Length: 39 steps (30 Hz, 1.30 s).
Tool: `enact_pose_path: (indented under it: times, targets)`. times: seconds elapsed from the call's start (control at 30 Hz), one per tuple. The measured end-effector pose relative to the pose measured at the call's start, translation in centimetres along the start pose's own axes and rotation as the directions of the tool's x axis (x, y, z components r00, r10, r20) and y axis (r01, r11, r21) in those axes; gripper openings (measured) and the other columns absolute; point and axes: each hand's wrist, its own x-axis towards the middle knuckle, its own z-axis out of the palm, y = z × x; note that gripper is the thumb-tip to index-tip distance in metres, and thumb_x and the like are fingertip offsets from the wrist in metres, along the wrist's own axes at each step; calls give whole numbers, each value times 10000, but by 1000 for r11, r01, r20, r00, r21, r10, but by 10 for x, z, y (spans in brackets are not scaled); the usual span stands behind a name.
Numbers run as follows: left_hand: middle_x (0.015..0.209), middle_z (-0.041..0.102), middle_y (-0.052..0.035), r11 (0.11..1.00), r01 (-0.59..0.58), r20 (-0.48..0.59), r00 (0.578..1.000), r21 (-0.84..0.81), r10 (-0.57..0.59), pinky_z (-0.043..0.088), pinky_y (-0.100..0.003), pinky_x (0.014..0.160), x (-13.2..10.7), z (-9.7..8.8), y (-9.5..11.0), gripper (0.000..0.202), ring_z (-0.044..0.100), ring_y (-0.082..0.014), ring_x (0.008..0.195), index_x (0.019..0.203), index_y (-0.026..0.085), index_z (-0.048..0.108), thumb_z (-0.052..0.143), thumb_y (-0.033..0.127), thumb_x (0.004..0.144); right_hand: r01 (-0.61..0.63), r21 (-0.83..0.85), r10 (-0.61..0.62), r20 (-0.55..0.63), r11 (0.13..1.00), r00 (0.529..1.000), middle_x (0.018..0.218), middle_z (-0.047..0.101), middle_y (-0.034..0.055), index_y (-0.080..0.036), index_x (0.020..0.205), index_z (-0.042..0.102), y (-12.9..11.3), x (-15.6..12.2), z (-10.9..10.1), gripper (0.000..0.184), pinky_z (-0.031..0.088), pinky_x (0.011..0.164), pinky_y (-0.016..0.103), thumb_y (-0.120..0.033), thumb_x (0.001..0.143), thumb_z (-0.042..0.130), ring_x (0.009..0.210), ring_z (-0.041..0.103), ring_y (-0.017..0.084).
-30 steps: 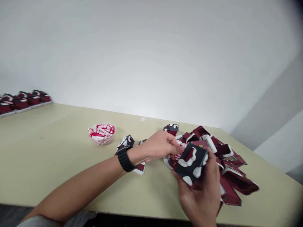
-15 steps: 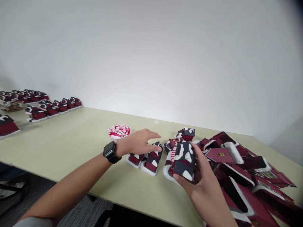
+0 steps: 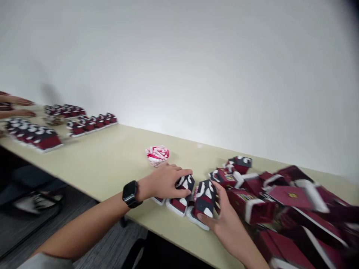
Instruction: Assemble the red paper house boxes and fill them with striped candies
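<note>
The right hand [image 3: 227, 228] is nearest. Its thumb and fingers close on the side of a little paper house [image 3: 203, 201], which has a dark roof with white snow spots, red walls and a white base. This house sits below and to the right of a small bowl of red and white striped bits [image 3: 157, 164]. The left hand [image 3: 165, 183], with a black watch [image 3: 130, 194] on its wrist, lies open over a second paper house [image 3: 187, 183], just left of the first one and close below the bowl. Its fingers sit together on the roof and do not seem to squeeze.

The houses look light and made of stiff card, so they could bend or crush if pinched hard. It seems best to hold them gently by both side walls or by the base.

Farther right of the bowl is a big heap of red card houses [image 3: 291, 209]. Beyond the bowl, on the left of the pale worktop [image 3: 106, 157], stand rows of finished paper houses [image 3: 36, 138]. Past those rows, at the far left edge, are another person's hands [image 3: 17, 106].
</note>
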Motion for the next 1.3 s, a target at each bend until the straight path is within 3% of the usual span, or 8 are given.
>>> enact_pose_path:
  times: [0.37, 0.47, 0.6, 0.7, 0.8, 1.0, 1.13, 1.3]
  targets:
    - [1073, 740, -104, 998, 43, -87, 995, 40, -39, 444, -382, 995, -58, -13, -56, 555, 683, -280, 1015, 1339, 226, 626, 543, 624, 960, 4, 161, -28, 147, 987, 989, 1248, 686, 112, -217, 1529, 310, -22, 10, 75, 930, 518, 1044, 491, -436, 738, 746, 1111, 697, 284]
    - [1104, 745, -118, 998, 31, -60, 998, 60, -28, 432, -411, 1038, -72, -21, -81, 594, 685, -284, 1028, 1438, 224, 583, 525, 592, 975, -50, 238, -38, 350, 970, 936, 1441, 589, 134, -258, 1614, 145, -28, 18, 87, 995, 436, 1148, 505, -434, 813, 710, 1310, 609, 268]
    - [1472, 600, -116, 994, 33, -151, 988, 109, -17, 257, -498, 1236, -95, -38, -107, 662, 484, -334, 1411, 1509, 259, 524, 563, 622, 957, -87, 307, -95, 532, 948, 841, 1602, 430, 133, -291, 1607, 103, -32, 37, 106, 998, 405, 1194, 446, -387, 843, 738, 1444, 484, 226]
    - [1604, 470, -61, 965, 255, -377, 902, 68, -212, 173, -529, 1280, -119, -46, -108, 624, 336, -315, 1520, 1545, 294, 472, 505, 604, 1005, -67, 340, -135, 537, 938, 833, 1620, 402, 137, -289, 1597, 140, -33, 52, 129, 990, 409, 1194, 452, -344, 824, 757, 1442, 487, 238]
    - [1654, 388, -64, 900, 436, -444, 802, -22, -399, 241, -541, 1265, -140, -43, -97, 636, 292, -331, 1535, 1566, 297, 447, 469, 622, 1020, -17, 319, -160, 521, 948, 838, 1603, 422, 142, -275, 1605, 146, -37, 64, 155, 1025, 383, 1211, 488, -327, 794, 770, 1444, 482, 259]
    - [1706, 274, -42, 842, 539, -372, 783, 4, -499, 203, -682, 1240, -164, -24, -91, 796, 164, -445, 1558, 1602, 379, 371, 600, 710, 916, 161, 307, -301, 491, 938, 817, 1503, 523, 166, -199, 1563, 251, -55, 96, 218, 966, 432, 1165, 484, -346, 767, 779, 1356, 559, 288]
    - [1644, 392, -90, 775, 631, -387, 721, 24, -575, 235, -706, 1212, -171, -16, -121, 704, 216, -476, 1521, 1549, 312, 475, 661, 563, 918, 162, 298, -308, 550, 941, 776, 1530, 506, 194, -178, 1604, 190, -70, 119, 264, 1050, 451, 1143, 480, -346, 758, 789, 1351, 569, 306]
    - [1551, 516, -104, 720, 693, -421, 662, 29, -620, 225, -707, 1209, -188, -22, -177, 662, 171, -482, 1524, 1533, 254, 492, 632, 445, 915, 234, 153, -279, 477, 960, 833, 1674, 310, 171, -209, 1645, 137, -77, 119, 283, 1051, 280, 1248, 554, -299, 780, 728, 1548, 312, 326]
